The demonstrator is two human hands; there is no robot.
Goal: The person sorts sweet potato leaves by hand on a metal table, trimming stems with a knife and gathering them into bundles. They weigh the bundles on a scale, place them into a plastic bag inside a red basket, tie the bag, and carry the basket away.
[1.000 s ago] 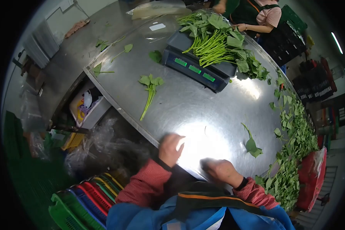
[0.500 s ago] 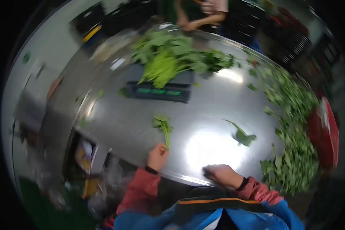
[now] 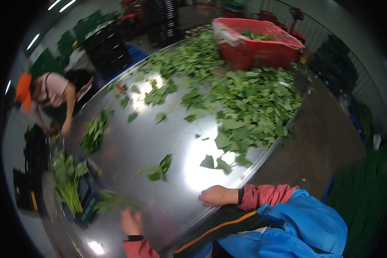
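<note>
My left hand (image 3: 132, 221) is low at the left, its fingers closed on the stalk of a leafy green sprig (image 3: 111, 201). The sprig points left toward a dark scale (image 3: 88, 206), which carries a bunch of long-stemmed greens (image 3: 71, 185). Over the table's near edge, my right hand (image 3: 217, 196) has its fingers curled; whatever is inside them is hidden. Ahead of it on the metal table (image 3: 133, 142) lie a loose sprig (image 3: 160, 168) and several single leaves. A large pile of leafy greens (image 3: 253, 103) spreads across the right and back.
A red basket (image 3: 258, 49) with a plastic liner and some greens stands at the table's back right. Another bundle of greens (image 3: 94, 133) lies at the left. Beyond the left edge, a person (image 3: 58, 92) in an orange cap bends over. Dark crates (image 3: 103, 47) are stacked behind.
The view has swung right, bringing the greens pile and red basket toward the middle and the scale to the left edge. My left hand still holds its sprig, now pointing toward the scale.
</note>
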